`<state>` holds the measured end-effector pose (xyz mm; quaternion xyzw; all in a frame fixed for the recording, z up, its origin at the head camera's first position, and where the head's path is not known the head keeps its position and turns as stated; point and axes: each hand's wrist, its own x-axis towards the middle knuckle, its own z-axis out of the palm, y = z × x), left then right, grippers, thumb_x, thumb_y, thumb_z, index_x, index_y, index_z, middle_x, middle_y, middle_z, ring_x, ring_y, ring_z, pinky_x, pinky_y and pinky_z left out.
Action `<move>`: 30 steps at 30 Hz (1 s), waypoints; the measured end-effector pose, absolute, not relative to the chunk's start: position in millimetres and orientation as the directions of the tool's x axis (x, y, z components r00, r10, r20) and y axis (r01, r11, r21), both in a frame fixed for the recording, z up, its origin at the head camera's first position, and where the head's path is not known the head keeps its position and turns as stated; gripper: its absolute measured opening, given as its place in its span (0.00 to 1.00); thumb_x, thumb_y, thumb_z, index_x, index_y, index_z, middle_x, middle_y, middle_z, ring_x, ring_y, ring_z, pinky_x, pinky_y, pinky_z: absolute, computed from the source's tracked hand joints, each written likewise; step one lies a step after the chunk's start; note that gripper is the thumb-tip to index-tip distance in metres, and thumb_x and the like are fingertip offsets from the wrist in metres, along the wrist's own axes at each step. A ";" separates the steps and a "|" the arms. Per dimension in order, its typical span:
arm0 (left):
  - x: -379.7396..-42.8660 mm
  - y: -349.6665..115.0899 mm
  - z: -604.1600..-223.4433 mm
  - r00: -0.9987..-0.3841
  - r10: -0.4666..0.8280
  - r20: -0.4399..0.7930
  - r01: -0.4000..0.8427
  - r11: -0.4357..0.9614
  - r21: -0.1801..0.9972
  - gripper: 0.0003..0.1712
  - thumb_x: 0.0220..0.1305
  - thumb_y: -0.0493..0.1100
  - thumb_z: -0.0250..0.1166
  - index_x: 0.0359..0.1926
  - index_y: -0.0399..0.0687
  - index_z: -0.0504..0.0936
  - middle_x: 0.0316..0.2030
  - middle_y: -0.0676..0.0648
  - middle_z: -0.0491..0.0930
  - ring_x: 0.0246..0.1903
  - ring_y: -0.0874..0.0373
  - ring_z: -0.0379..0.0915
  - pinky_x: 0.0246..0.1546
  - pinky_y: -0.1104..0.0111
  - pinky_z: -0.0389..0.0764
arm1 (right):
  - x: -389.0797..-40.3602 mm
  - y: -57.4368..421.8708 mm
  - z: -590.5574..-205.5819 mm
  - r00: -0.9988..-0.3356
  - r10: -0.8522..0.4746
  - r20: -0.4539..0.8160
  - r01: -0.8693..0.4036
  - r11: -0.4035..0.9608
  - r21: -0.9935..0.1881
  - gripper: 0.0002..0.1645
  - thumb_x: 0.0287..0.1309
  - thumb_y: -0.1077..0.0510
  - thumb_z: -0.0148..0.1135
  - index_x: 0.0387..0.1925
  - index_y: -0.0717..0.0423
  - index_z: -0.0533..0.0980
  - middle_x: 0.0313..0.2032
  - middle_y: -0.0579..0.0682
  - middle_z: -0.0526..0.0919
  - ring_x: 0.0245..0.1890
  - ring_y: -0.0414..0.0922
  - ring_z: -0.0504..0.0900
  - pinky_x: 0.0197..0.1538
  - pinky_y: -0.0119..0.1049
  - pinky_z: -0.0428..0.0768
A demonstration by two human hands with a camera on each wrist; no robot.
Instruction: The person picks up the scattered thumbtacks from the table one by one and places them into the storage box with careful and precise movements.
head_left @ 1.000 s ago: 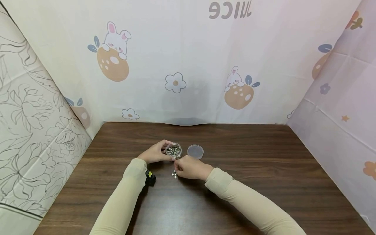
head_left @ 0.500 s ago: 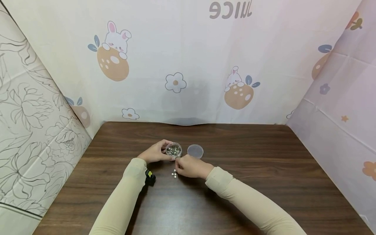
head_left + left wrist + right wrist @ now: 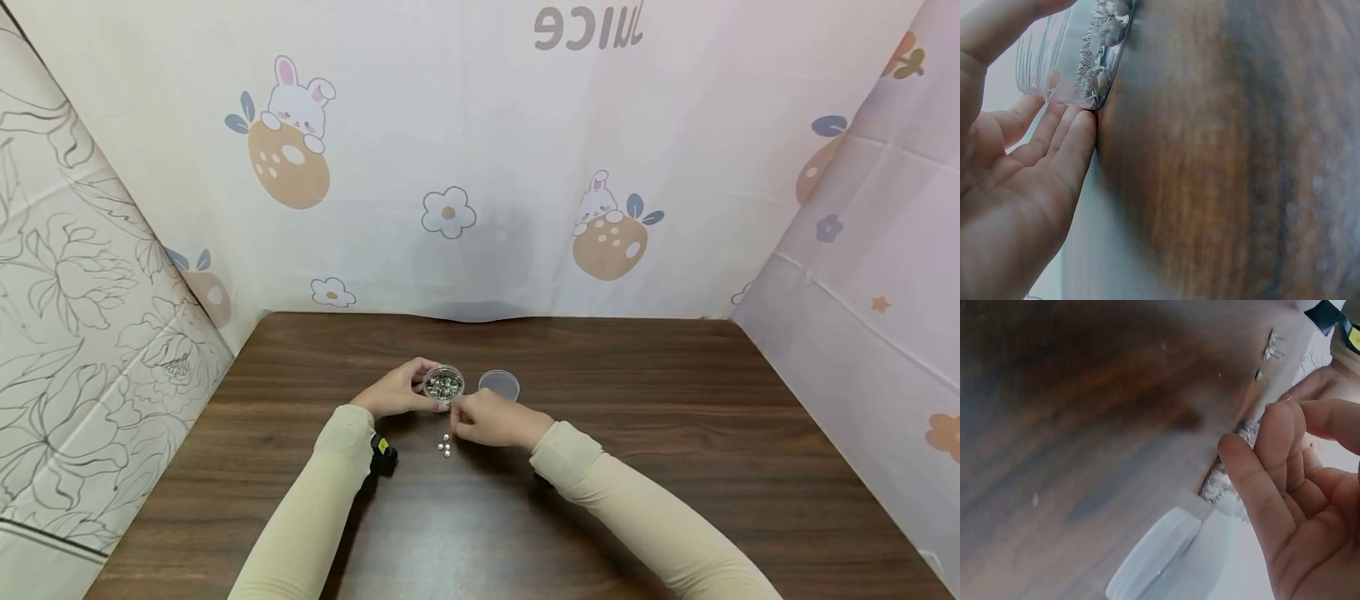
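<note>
My left hand (image 3: 393, 392) grips a clear round jar (image 3: 1035, 62) from its left side, thumb at the near side and fingers at the far side. Silver thumbtacks (image 3: 443, 385) fill much of the jar, which stands on the table. Just right of and nearer than the jar is my right hand (image 3: 491, 418), its fingers curled and thumb close to the index finger. Whether anything lies between those fingertips is hidden. Several loose thumbtacks (image 3: 447, 453) sit in a small group on the wood, below the right fingertips; the right wrist view shows their pins pointing up.
The jar's clear round lid (image 3: 499, 383) lies on the table to the right of the jar, partly behind my right hand. A black wrist device (image 3: 384, 455) sits under the left wrist. A printed cloth (image 3: 480, 250) hangs behind the table's back edge.
My right hand has moved away from the loose thumbtacks, slightly up and right towards the jar. One thumbtack that its fingertips partly covered now shows fully. The left hand and jar stay put.
</note>
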<state>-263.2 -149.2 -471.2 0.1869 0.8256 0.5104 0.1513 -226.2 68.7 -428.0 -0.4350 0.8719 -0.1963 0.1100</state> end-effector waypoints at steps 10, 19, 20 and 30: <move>-249.2 -147.1 -446.9 -0.859 0.508 -0.057 0.156 0.367 0.917 0.40 0.50 0.39 0.72 0.61 0.35 0.63 0.58 0.35 0.68 0.58 0.47 0.64 0.62 0.51 0.66 | -232.9 70.9 -418.9 -0.632 -0.772 0.069 -0.708 0.539 -0.457 0.04 0.61 0.61 0.54 0.32 0.53 0.75 0.16 0.40 0.72 0.14 0.32 0.64 0.20 0.25 0.68; -245.3 -146.2 -438.6 -0.859 0.507 -0.076 0.148 0.387 0.910 0.39 0.51 0.39 0.71 0.62 0.35 0.62 0.60 0.34 0.66 0.58 0.45 0.63 0.61 0.50 0.67 | -245.3 68.0 -416.8 -0.754 -0.633 0.179 -0.626 0.608 -0.488 0.04 0.60 0.60 0.54 0.33 0.50 0.75 0.18 0.42 0.75 0.13 0.34 0.66 0.18 0.27 0.69; -245.3 -146.2 -438.8 -0.860 0.505 -0.076 0.149 0.392 0.908 0.40 0.51 0.40 0.71 0.62 0.35 0.62 0.60 0.34 0.65 0.59 0.45 0.62 0.62 0.50 0.67 | -246.8 67.5 -416.9 -0.759 -0.626 0.181 -0.621 0.613 -0.489 0.04 0.60 0.59 0.55 0.33 0.51 0.76 0.18 0.42 0.75 0.13 0.34 0.66 0.18 0.27 0.69; -245.7 -146.3 -437.2 -0.861 0.503 -0.078 0.147 0.392 0.908 0.40 0.51 0.39 0.71 0.62 0.34 0.62 0.60 0.34 0.65 0.59 0.45 0.62 0.62 0.52 0.66 | -256.6 64.2 -420.6 -0.791 -0.596 0.136 -0.577 0.655 -0.488 0.04 0.60 0.59 0.55 0.33 0.51 0.76 0.21 0.42 0.77 0.15 0.34 0.68 0.20 0.27 0.72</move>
